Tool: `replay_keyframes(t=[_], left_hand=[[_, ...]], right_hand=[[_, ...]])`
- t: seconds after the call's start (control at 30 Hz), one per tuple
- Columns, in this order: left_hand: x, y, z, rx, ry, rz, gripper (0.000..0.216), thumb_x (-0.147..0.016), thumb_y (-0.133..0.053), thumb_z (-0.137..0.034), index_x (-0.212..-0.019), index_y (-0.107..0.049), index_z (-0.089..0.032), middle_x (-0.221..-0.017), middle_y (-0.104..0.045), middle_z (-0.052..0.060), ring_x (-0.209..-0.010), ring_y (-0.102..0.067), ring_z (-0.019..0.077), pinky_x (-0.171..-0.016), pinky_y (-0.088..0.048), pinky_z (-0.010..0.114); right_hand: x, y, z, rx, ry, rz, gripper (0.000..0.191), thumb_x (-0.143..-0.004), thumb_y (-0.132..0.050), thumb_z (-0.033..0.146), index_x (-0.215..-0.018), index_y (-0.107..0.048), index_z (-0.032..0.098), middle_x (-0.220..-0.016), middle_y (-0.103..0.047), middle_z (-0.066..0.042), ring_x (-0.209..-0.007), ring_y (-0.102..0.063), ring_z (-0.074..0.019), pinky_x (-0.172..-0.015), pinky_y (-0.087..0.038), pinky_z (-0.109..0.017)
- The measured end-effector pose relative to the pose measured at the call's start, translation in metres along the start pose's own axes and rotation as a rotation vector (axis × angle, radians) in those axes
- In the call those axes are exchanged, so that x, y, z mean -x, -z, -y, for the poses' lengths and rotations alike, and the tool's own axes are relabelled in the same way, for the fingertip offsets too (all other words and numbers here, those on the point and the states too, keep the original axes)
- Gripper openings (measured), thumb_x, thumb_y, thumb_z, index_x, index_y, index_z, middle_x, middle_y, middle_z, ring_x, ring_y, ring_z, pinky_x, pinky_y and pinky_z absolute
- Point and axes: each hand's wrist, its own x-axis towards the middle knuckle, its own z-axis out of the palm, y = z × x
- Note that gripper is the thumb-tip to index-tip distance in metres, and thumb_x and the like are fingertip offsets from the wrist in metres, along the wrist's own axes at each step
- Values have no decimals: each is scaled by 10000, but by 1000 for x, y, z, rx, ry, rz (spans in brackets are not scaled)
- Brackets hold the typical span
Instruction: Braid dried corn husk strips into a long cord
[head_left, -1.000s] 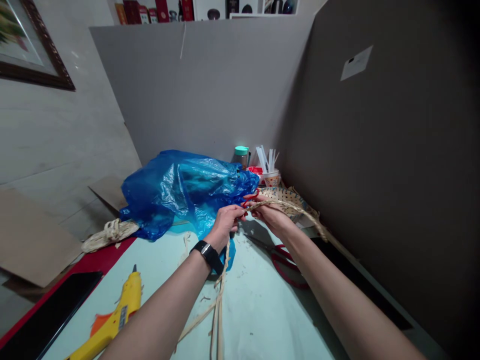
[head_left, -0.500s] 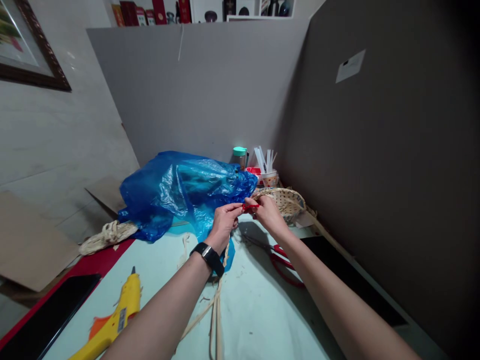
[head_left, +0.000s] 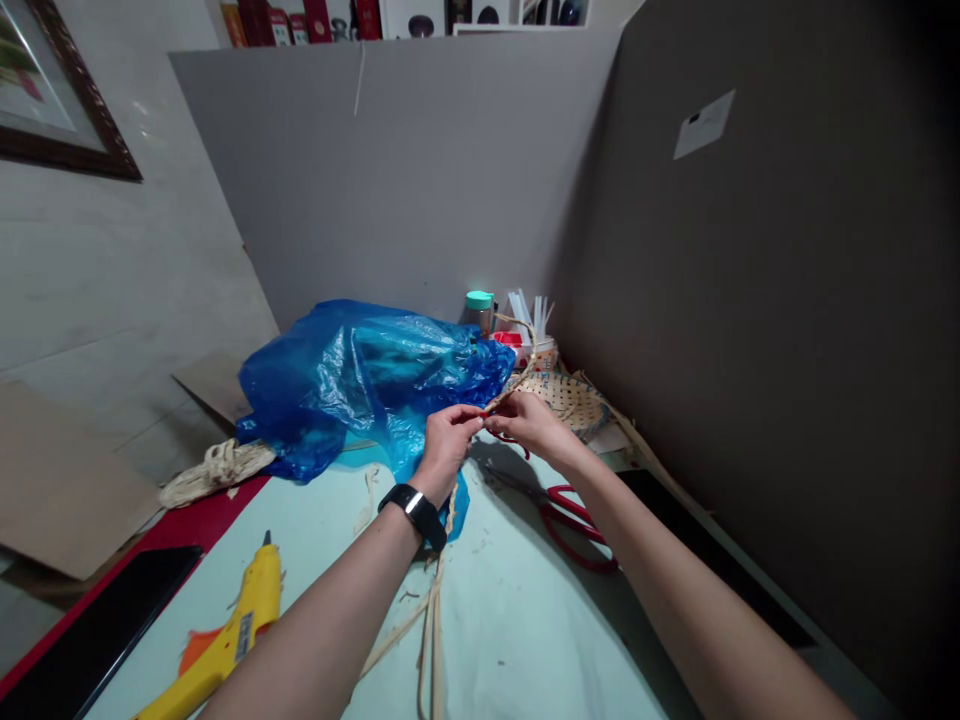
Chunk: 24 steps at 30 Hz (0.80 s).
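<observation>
At the far left, a framed picture point(head_left: 71, 95) hung on the pale wall, with brown board point(head_left: 64, 480) below it. A dark flat device point(head_left: 105, 620) lay along the table point(head_left: 525, 630) near its red edge point(head_left: 206, 520). Right of it, a yellow glue gun point(head_left: 251, 605) pointed its nozzle away from the person, with a patch of orange beside its grip. A pale fibre bundle point(head_left: 217, 473) lay farther back, touching the crumpled blue plastic bag point(head_left: 367, 370), which spread before the grey partition point(head_left: 390, 190).

Loose fibre strands point(head_left: 431, 640) trailed toward the near edge beside the left forearm, which wore a black watch point(head_left: 416, 508). The left hand point(head_left: 450, 440) pinched the braided cord point(head_left: 529, 368) between thumb and fingertips, in mid-air above the table's middle. From there the cord rose and curled over in front of the paper cup point(head_left: 544, 353). A bottle point(head_left: 480, 312) with a turquoise lid stood just left of that cup, which held white sticks point(head_left: 529, 312).

The right hand point(head_left: 534, 425) met the left, its fingers drawn together at a red strip point(head_left: 510, 439) with one end dangling; whether they gripped the strip, the cord or both could not be told. Behind that hand sat a shallow woven basket point(head_left: 581, 400). Scissors point(head_left: 570, 520) with red handles lay under the right forearm. Farther right were a black flat panel point(head_left: 712, 560) on the table and a white label point(head_left: 705, 125) on the dark side partition point(head_left: 787, 300).
</observation>
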Motion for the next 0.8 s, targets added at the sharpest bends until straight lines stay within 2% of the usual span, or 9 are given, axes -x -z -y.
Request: replay_keyframes(t=[0.23,0.37,0.5,0.6,0.7,0.8], left_hand=[[-4,-1,4,79,62,76,90,-634,-684,-143,-714,-647,-123,-559,-574,-17,-390,-412,40,-382,-292,174],[-4,-1,6,94,52,87,80,-634,-666,-120,-713,-653,-123,-533,-569,-20,-395,-424,42,-373,-283,159],[-2,-1,7,106,52,101,79,-647,-637,-81,-707,-664,-124,-515,-563,-27,-398,-434,38,-379,-296,147],[-2,0,7,131,105,133,82,-647,-651,-54,-707,-664,-108,-504,-555,-20,-409,-465,48,-404,-349,155],[-5,2,6,167,155,137,59,-685,-667,-55,-719,-644,-98,-557,-587,8,-432,-501,56,-448,-411,173],[-8,3,5,206,161,89,24,-789,-624,-107,-776,-604,-112,-637,-598,-2,-455,-491,44,-460,-421,167]], right_hand=[[-2,-6,-7,-16,9,39,161,-655,-633,195,-811,-618,156,-674,-642,-9,-619,-577,-134,-555,-418,-208],[2,-9,1,-45,-15,82,172,-741,-603,302,-828,-592,154,-684,-653,-33,-589,-603,-144,-522,-442,-220],[5,-10,6,-52,-11,51,227,-769,-610,385,-755,-586,160,-589,-615,-19,-550,-582,-139,-501,-426,-213],[5,-11,1,-40,-26,22,147,-738,-642,302,-725,-590,166,-596,-629,-20,-550,-584,-139,-500,-424,-212],[5,-11,-4,-22,-60,24,32,-734,-594,198,-737,-598,166,-606,-645,-22,-522,-583,-134,-483,-420,-211],[5,-9,-4,23,-83,28,53,-711,-552,135,-712,-594,168,-561,-622,-8,-447,-527,-109,-440,-368,-201]])
